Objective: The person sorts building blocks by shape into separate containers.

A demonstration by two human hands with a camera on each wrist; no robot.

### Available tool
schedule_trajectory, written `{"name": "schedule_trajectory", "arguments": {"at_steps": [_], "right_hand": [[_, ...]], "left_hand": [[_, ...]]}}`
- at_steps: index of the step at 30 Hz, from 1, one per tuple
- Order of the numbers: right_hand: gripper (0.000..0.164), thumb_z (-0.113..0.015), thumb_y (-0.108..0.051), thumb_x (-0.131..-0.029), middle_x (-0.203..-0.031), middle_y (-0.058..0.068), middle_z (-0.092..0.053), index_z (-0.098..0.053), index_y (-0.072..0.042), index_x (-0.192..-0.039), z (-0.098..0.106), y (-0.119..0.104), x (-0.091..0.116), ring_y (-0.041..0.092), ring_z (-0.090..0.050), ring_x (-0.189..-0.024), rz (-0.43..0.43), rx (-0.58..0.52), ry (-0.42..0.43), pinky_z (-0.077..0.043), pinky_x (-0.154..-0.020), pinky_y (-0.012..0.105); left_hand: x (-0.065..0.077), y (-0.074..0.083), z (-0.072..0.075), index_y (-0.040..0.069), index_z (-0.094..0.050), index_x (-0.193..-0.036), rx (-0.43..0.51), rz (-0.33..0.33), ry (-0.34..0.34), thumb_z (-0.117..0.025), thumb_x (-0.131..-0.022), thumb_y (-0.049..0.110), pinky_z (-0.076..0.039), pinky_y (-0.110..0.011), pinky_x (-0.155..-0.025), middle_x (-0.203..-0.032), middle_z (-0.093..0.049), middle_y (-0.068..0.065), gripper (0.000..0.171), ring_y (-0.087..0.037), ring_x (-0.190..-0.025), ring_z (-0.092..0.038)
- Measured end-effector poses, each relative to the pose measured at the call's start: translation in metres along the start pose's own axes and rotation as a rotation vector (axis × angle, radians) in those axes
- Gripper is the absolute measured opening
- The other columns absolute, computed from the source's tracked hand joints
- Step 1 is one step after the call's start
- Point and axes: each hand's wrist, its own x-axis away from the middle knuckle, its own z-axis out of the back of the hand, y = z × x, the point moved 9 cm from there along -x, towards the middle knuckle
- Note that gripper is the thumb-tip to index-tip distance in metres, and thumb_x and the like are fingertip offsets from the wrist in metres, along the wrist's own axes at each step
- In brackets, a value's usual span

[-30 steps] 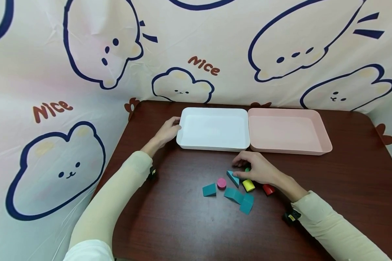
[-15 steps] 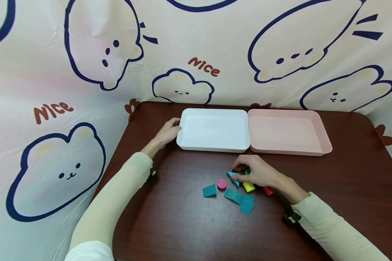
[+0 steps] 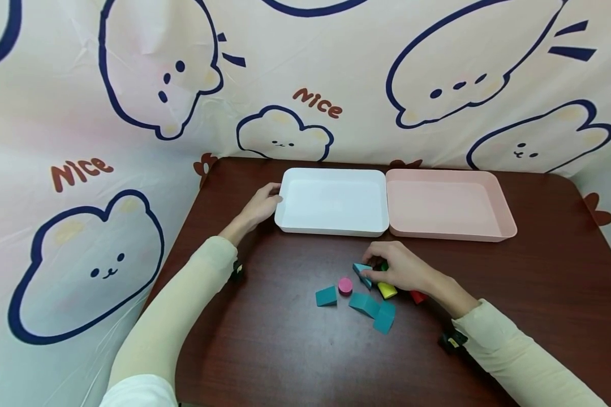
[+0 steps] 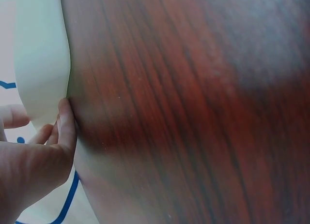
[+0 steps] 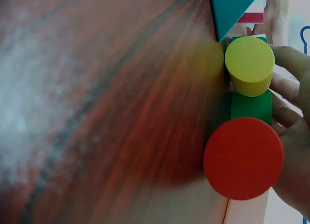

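Observation:
At the white tray's left end, my left hand holds the edge, with thumb and fingers at the rim and end wall. My right hand pinches a teal triangular block among the loose blocks. Under and beside that hand lie a yellow cylinder block, a green block and a red cylinder block. A pink cylinder block stands to the left of the triangle. Part of the triangular block shows at the top of the right wrist view.
A pink tray stands against the white tray's right side at the back of the brown table. Teal blocks lie at the front of the group, including two curved ones touching each other. A printed cloth hangs behind.
The right fingers have closed in on the teal triangular block, which has shifted very slightly away from me. The left hand, both trays and the other blocks stay put.

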Motion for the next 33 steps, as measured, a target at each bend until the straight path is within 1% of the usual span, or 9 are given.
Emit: {"name": "schedule_trajectory", "arguments": {"at_steps": [8, 13, 17, 21, 26, 33], "right_hand": [[0.015, -0.084, -0.018, -0.093, -0.098, -0.006, -0.071, -0.076, -0.012, -0.105, 0.0018, -0.0013, -0.0031, 0.008, -0.064, -0.089, 0.012, 0.025, 0.015, -0.058, -0.078, 0.03], [0.016, -0.082, -0.019, -0.095, -0.102, -0.006, -0.072, -0.076, -0.012, -0.108, 0.0017, -0.0014, -0.0034, 0.008, -0.064, -0.093, 0.018, 0.042, 0.005, -0.058, -0.082, 0.032], [0.024, -0.084, -0.023, -0.093, -0.106, -0.005, -0.072, -0.076, -0.012, -0.113, 0.0027, -0.0017, -0.0018, 0.008, -0.064, -0.095, 0.01, 0.042, -0.005, -0.058, -0.085, 0.034], [0.033, -0.087, -0.029, -0.091, -0.108, -0.004, -0.072, -0.075, -0.012, -0.116, 0.0032, -0.0013, 0.0016, 0.009, -0.064, -0.095, -0.011, 0.031, -0.016, -0.058, -0.085, 0.034], [0.036, -0.089, -0.03, -0.089, -0.109, -0.004, -0.071, -0.074, -0.012, -0.117, 0.0034, -0.0009, 0.0045, 0.01, -0.064, -0.096, -0.018, 0.023, -0.016, -0.058, -0.084, 0.034], [0.031, -0.088, -0.024, -0.089, -0.106, -0.007, -0.069, -0.073, -0.015, -0.114, 0.0031, -0.0003, 0.0052, 0.01, -0.064, -0.095, -0.015, 0.027, -0.006, -0.057, -0.083, 0.033]], "left_hand": [[0.0003, 0.0013, 0.0004, 0.005, -0.037, -0.162, 0.001, -0.002, 0.002, -0.044, -0.11, 0.021, -0.039, -0.049, -0.118, -0.158, -0.046, -0.016, 0.055, -0.031, -0.14, -0.048], [-0.0009, 0.0001, 0.0004, 0.005, -0.037, -0.163, -0.002, 0.004, 0.0, -0.044, -0.11, 0.021, -0.038, -0.049, -0.118, -0.159, -0.045, -0.016, 0.055, -0.031, -0.14, -0.047], [0.0006, 0.0011, 0.0003, 0.005, -0.037, -0.162, -0.003, 0.004, 0.0, -0.044, -0.11, 0.021, -0.038, -0.049, -0.118, -0.159, -0.045, -0.016, 0.055, -0.031, -0.14, -0.047], [0.0013, 0.0018, 0.0, 0.005, -0.037, -0.162, 0.0, -0.005, -0.003, -0.044, -0.11, 0.02, -0.038, -0.049, -0.118, -0.158, -0.046, -0.017, 0.055, -0.031, -0.141, -0.047], [-0.0002, 0.0002, -0.0002, 0.005, -0.037, -0.162, 0.002, -0.001, -0.005, -0.043, -0.11, 0.021, -0.037, -0.049, -0.119, -0.159, -0.045, -0.017, 0.055, -0.031, -0.142, -0.046], [-0.001, -0.0009, -0.0008, 0.007, -0.036, -0.163, -0.003, 0.011, -0.011, -0.043, -0.11, 0.022, -0.036, -0.049, -0.12, -0.16, -0.044, -0.015, 0.055, -0.03, -0.144, -0.044]]}}
